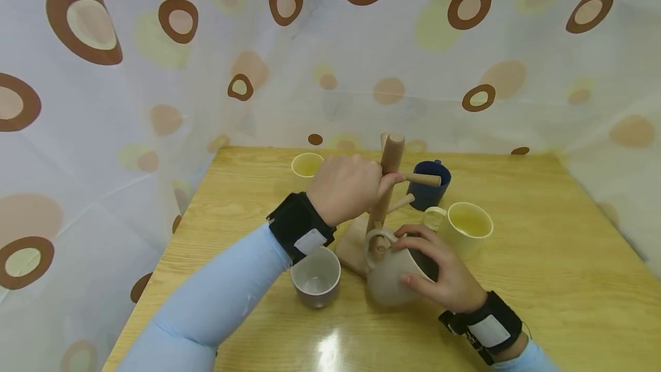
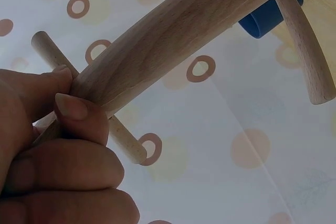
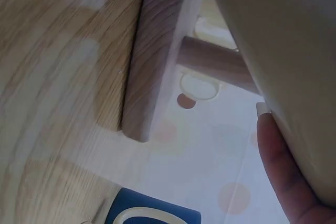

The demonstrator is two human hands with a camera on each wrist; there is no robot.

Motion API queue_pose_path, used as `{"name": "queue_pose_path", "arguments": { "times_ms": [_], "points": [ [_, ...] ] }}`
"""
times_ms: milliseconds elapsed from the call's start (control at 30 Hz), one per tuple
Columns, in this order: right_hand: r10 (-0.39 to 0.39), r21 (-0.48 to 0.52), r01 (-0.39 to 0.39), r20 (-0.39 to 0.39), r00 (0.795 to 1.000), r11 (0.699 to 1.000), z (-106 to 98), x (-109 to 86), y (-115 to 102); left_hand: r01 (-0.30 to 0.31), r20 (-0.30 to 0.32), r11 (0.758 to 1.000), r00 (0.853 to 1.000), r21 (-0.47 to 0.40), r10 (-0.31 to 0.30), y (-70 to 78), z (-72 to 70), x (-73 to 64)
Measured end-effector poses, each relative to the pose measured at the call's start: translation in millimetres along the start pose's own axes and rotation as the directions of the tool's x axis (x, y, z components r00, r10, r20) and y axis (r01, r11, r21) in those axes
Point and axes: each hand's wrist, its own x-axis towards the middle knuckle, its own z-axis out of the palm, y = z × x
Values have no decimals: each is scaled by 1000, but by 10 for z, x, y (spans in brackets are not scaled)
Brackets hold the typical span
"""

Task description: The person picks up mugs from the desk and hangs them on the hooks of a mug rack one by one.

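A wooden mug tree (image 1: 391,157) stands on the table, its round pegs sticking out to several sides. My left hand (image 1: 348,188) grips it near the top; in the left wrist view the thumb and curled fingers (image 2: 84,166) close around a peg beside the post (image 2: 173,30). My right hand (image 1: 446,271) holds an off-white mug (image 1: 387,286) tipped on its side, thumb and fingers spread about its rim. The mug's handle (image 1: 370,248) points toward the mug tree, overlapping the lower post and a peg tip in the head view. Up close, the mug wall (image 3: 283,77) covers one peg's end (image 3: 215,61).
A grey cup (image 1: 317,289) stands just left of the mug tree's base (image 1: 351,248). To the right are a pale yellow mug (image 1: 467,234) and, farther back, a navy mug (image 1: 426,197). Another yellow cup (image 1: 306,166) stands behind my left hand. A patterned curtain (image 1: 320,73) hangs behind the table.
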Motion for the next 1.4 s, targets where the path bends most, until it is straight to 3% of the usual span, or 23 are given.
{"name": "queue_pose_path", "arguments": {
  "times_ms": [333, 433, 567, 667, 767, 867, 933, 1100, 1200, 1267, 1400],
  "points": [
    [106, -11, -106, 21, 994, 994, 73, 24, 161, 33, 14, 998, 999, -57, -32, 3, -17, 4],
    [115, -9, -115, 11, 993, 993, 101, 15, 191, 56, 62, 992, 997, -117, -49, -2, -23, 16],
    [112, -1, -112, -1, 994, 994, 129, 16, 202, 128, 147, 964, 985, -235, -95, -25, -79, 31],
    [113, -5, -113, 3, 994, 994, 140, 7, 212, 150, 115, 949, 986, -276, -123, -43, -157, 39],
    [120, 3, -120, 0, 993, 993, 136, -5, 220, 132, 54, 934, 991, -333, -120, -59, -209, 82],
    [112, 19, -112, -12, 994, 993, 130, 0, 225, 115, 80, 876, 993, -468, -88, -78, -188, 140],
    [95, 23, -95, -18, 995, 995, 137, 7, 228, 128, 140, 826, 988, -548, -60, -94, -143, 166],
    [95, 47, -94, -9, 995, 994, 163, 4, 243, 194, 277, 706, 961, -681, 2, -138, -62, 195],
    [135, 62, -135, 1, 991, 989, 160, -9, 239, 221, 316, 645, 948, -732, 33, -143, -58, 204],
    [163, 83, -164, 15, 986, 983, 159, -20, 230, 228, 320, 628, 947, -744, 36, -132, -56, 202],
    [212, 151, -218, 56, 976, 964, 172, -52, 219, 233, 313, 636, 949, -736, 15, -89, -51, 178]
  ]
}}
